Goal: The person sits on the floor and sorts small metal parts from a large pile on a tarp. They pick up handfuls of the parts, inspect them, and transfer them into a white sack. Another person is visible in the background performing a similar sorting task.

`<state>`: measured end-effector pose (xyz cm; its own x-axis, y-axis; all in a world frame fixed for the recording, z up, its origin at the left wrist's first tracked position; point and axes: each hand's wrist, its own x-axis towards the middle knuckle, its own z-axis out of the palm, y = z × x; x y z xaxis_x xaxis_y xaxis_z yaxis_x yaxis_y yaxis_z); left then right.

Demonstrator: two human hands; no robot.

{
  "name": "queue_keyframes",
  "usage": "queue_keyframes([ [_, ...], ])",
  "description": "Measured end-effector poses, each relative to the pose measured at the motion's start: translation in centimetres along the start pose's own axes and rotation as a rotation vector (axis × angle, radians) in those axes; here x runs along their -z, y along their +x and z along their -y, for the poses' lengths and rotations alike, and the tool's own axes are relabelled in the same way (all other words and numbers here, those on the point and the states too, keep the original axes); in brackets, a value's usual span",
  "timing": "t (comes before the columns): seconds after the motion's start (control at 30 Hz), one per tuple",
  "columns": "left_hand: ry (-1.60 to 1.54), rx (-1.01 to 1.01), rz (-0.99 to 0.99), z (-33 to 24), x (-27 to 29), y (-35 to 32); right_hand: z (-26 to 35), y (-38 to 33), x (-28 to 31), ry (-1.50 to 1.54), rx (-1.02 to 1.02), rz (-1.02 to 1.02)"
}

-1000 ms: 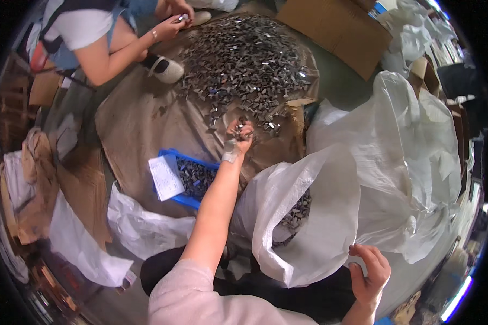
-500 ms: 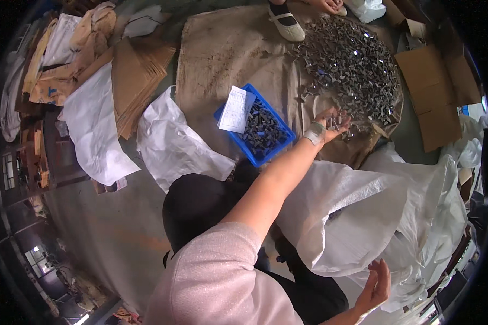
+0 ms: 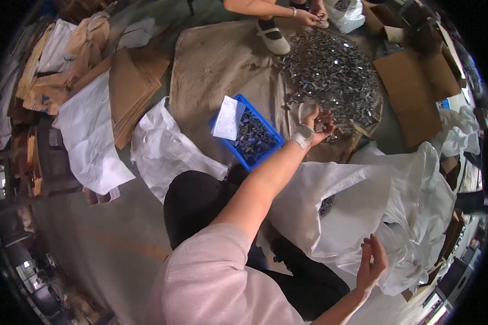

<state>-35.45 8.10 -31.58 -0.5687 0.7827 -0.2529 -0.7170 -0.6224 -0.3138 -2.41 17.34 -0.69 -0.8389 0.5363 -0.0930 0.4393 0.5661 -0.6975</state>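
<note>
Head view: the person's bare left hand (image 3: 318,128), a pale band (image 3: 302,136) round its wrist, is stretched out over the near edge of a broad heap of small dark-grey, metallic-looking pcs (image 3: 336,76). Its fingers are spread & loosely curled; can't tell whether any pcs sit in the palm. The bare right hand (image 3: 373,265) is up beside a big white woven-plastic sack (image 3: 358,216), fingers raised & parted, w/ nothing visible in the grasp; contact w/ the sack can't be told.

State of things, approx: the heap is the biggest visible lot, lying loose on a brown, stained cloth sheet (image 3: 217,59), so most of what shows looks undealt with. Some similar dark pcs show inside the sack's mouth; how full it is can't be told, as its folds hide the rest. A blue rectangular plastic crate (image 3: 265,155) left of the outstretched arm also holds dark pcs, well covered across the bottom, w/ a white paper slip (image 3: 226,118) over its left side.

At the heap's far side, another person's hands (image 3: 312,19) are close together, poss. on a small item, too small to be sure. Nearby stands a small white plastic bag (image 3: 348,20) w/ dark contents.
</note>
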Motion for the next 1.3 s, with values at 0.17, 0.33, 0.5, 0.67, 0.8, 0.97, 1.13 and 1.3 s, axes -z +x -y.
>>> queue_keyframes([
  [0.17,0.242,0.014,-0.173,1.2,-3.4,-2.2,-0.6,-0.1,-0.1,0.027,-0.020,-0.058],
  [0.33,0.236,-0.002,-0.114,2.2,-7.8,-6.9,0.9,-0.2,0.0,-0.012,0.077,-0.094],
  [0.5,-0.027,0.015,0.005,4.5,-12.4,-15.4,2.0,-0.5,-1.4,-0.001,0.184,-0.141],
  [0.67,0.079,0.200,-0.025,6.9,-12.1,-23.3,2.0,-2.6,-2.0,0.175,0.141,-0.222],
  [0.8,0.459,0.036,-0.313,10.0,-11.1,-30.5,2.3,-6.9,-5.2,0.572,0.006,-0.027],
  [0.97,0.387,0.291,-0.110,11.5,-11.1,-35.3,5.9,-10.8,-10.1,0.703,0.118,-0.043],
  [1.13,0.497,0.343,0.034,13.6,-10.3,-37.2,4.8,-13.6,-11.5,0.783,-0.003,-0.175],
  [1.3,0.544,0.397,0.082,14.7,-10.5,-37.9,4.6,-14.3,-11.5,0.715,-0.035,-0.252],
])
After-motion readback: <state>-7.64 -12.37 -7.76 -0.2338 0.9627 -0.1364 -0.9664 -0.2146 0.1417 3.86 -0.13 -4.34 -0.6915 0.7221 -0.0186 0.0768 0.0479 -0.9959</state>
